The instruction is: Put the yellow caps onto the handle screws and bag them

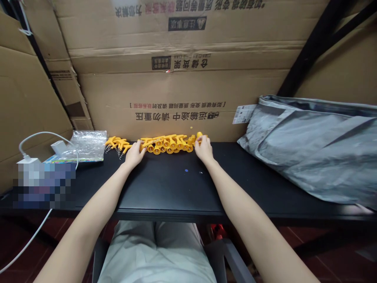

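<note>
1. Cardboard (176, 88) – the upright backing, its large print upside down.
2. Table (171, 184) – black, running up to the cardboard.
3. Bag (318, 153) – grey, slumped on the table at the far right.
4. Wrap (90, 141) – clear and crinkled, at the table's back left.
5. Cones (167, 146), yellow, piled in a row at the back middle of the table, between the two hands; their flared mouths face the person.
6. Left hand (136, 154), at the row's left end, fingers drawn in narrowly; whether it grips a piece cannot be told.
7. Right hand (204, 148), at the row's right end, fingers curled close about a yellow piece; grip or mere touch cannot be told.
8. Screws (119, 142), yellow-handled with metal spirals, clustered just beside the left hand, toward the wrap.
9. Adapter (59, 147), white, beside the wrap.
10. Speck (186, 170), blue, on the table in front of the cones.
</note>
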Available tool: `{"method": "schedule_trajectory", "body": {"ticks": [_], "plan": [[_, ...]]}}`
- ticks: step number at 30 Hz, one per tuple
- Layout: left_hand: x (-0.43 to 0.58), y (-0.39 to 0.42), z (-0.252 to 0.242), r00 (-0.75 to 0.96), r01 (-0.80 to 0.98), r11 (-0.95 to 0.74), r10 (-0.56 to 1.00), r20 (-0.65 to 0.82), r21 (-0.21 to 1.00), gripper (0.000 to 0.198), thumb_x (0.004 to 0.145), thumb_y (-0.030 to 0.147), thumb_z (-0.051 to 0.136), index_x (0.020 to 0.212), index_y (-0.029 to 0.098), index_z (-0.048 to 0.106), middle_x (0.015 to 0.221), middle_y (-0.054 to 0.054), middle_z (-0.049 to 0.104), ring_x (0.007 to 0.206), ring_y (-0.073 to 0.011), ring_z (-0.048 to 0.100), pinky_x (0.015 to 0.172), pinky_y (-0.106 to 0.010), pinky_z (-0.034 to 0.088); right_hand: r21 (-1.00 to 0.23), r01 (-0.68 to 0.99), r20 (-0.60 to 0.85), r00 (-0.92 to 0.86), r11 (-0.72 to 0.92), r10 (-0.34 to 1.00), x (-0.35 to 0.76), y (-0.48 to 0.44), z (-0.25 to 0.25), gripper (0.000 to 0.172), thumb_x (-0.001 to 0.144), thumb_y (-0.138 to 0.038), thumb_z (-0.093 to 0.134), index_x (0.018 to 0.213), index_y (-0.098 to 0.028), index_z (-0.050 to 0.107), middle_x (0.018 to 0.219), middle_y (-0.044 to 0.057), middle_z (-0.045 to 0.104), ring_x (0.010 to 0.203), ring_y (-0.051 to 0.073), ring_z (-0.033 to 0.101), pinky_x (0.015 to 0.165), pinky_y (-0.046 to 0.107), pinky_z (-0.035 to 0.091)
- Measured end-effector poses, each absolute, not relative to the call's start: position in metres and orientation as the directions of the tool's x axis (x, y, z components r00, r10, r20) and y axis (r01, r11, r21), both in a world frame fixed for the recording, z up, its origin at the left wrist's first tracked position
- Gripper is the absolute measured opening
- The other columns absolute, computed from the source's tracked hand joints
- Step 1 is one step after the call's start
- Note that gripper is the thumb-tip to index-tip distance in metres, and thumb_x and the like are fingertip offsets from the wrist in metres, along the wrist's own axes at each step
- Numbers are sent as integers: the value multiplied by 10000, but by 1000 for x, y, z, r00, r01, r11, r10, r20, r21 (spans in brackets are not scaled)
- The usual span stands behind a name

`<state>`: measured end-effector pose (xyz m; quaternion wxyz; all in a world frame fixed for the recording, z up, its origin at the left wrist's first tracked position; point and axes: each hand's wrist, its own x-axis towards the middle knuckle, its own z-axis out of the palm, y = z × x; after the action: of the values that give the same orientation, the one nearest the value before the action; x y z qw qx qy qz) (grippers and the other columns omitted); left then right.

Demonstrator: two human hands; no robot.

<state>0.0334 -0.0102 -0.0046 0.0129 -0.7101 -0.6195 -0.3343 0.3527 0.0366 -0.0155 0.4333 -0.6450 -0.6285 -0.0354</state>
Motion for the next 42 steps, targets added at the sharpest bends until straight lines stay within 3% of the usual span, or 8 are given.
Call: {"method": "schedule_trajectory", "body": {"ticks": [3,7,13,16,27,34,42], "plan": [[33,-11,-5,51,890,-269,861,506,368,344,855,315,516,1185,219,536,1095,-75,604,943,-197,601,865,-316,472,-474,837,677,148,273,721,338,28,-4,239,857,-255,396,1067,-187,489,1059,151,570,975,284,566,828,420,448],[33,-11,-5,114,886,-322,848,517,333,353,840,288,525,1188,228,552,1074,-65,604,943,-194,600,857,-300,476,-421,823,691,19,381,722,317,14,4,320,841,-246,457,1157,-194,459,1099,141,605,930,286,604,797,409,464],[35,-13,-7,216,861,-419,815,538,289,346,823,282,535,1162,241,588,1014,-39,622,905,-180,608,844,-288,481,-247,684,639,-418,687,646,291,1,2,353,784,-124,473,1127,-174,539,1140,128,625,1033,257,598,891,401,465],[35,-11,-9,244,843,-455,799,549,286,341,820,276,534,1151,225,594,1034,-45,640,935,-188,610,854,-294,481,-224,613,610,-518,758,599,285,-3,0,366,773,-86,462,1117,-177,548,1115,115,631,1016,244,604,885,406,470],[27,-5,-12,221,883,-397,821,526,250,337,795,265,557,1125,222,609,979,-39,649,870,-179,620,805,-283,484,-256,716,600,-408,649,688,296,1,-1,326,772,-93,475,1084,-165,538,1081,126,625,912,240,618,796,377,492],[34,-11,-10,264,869,-435,810,523,235,330,794,275,565,1116,237,623,990,-38,647,876,-183,623,790,-278,480,-172,630,598,-544,757,588,285,-7,3,323,807,-84,460,1101,-172,562,1120,121,613,1019,240,598,873,387,477],[30,-8,-11,252,874,-428,804,538,229,313,793,267,561,1096,232,630,934,-31,647,828,-167,618,775,-269,479,-113,763,592,-463,637,659,297,-4,7,357,790,-36,450,1094,-165,588,1108,121,611,966,242,598,833,367,495]]}}
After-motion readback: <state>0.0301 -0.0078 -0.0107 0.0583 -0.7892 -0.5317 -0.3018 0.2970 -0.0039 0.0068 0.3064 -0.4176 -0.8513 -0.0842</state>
